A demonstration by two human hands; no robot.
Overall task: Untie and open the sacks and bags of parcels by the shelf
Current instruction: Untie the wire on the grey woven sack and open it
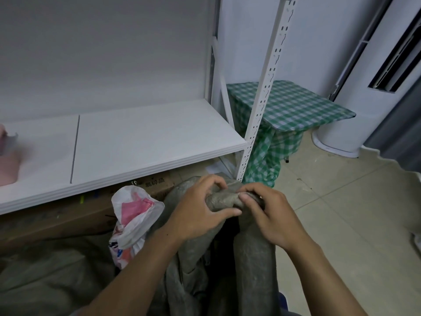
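Note:
A grey woven sack (255,258) stands in front of me below the white shelf (141,142). Its top is bunched into a twisted neck (224,199). My left hand (198,213) grips that neck from the left, thumb across its underside and fingers curled over the top. My right hand (271,215) holds the neck from the right, fingertips pinching the fabric at its end. A white plastic bag (132,220) with pink parcels inside sits open just left of the sack. Another grey sack (45,277) lies at the lower left.
A brown cardboard box (75,213) lies under the shelf. A perforated white shelf post (262,96) rises behind the sack. A small table with a green checked cloth (296,106) stands at the right, beside a white standing unit (355,115). Tiled floor (341,213) lies right.

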